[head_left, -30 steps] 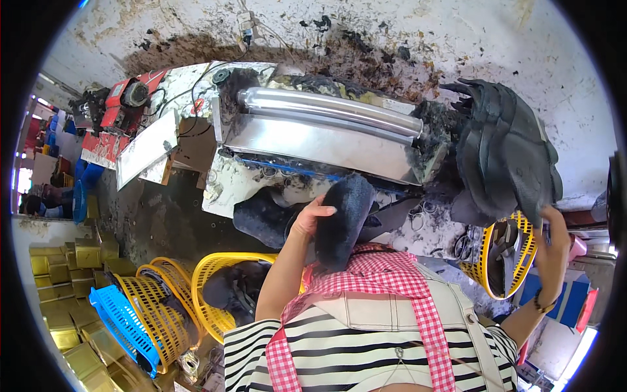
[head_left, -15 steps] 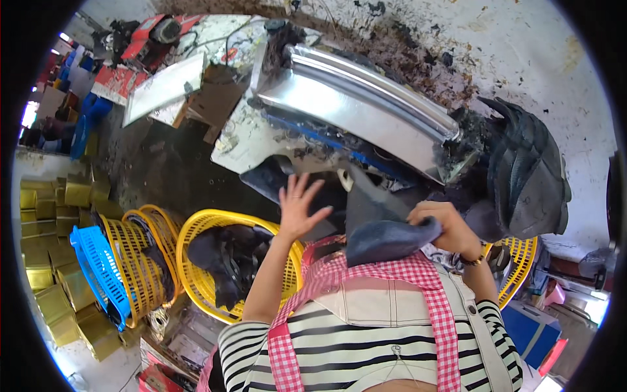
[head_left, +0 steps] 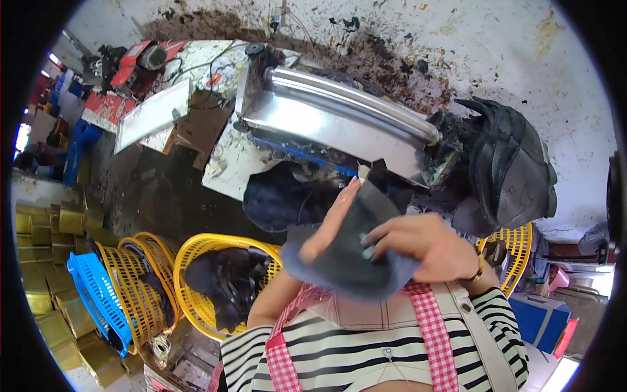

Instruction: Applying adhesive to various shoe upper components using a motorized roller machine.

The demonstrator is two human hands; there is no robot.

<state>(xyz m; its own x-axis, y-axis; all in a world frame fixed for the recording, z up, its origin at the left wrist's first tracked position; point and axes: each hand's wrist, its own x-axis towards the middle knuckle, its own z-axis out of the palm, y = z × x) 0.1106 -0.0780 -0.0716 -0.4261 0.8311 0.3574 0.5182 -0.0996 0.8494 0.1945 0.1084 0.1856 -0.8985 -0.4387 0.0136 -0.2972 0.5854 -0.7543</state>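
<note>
In front of my chest I have a curved, flexible dark grey sheet piece (head_left: 366,215), its near edge blurred by motion. My left hand (head_left: 332,225) lies along its left side, fingers straight and together. Over its right part bends my right hand (head_left: 428,247), fingertips on the surface and thumb hidden; it grips the piece. Just beyond them, a long machine with shiny metal rollers (head_left: 356,103) and a sloping metal plate (head_left: 326,124) stands on the bench. Dark sheet pieces (head_left: 281,196) lie on the bench's near edge, left of my hands.
A tall stack of curved black pieces (head_left: 513,170) stands right of the machine. A yellow basket (head_left: 189,287) with dark pieces is at my left, beside more yellow baskets and a blue one (head_left: 98,300). Another yellow basket (head_left: 519,251) is at my right. Gold-coloured boxes (head_left: 46,274) fill the far left.
My left hand, spread in the air before, has come right against the sheet piece. My right hand has shifted left from its edge onto its surface. The piece has turned.
</note>
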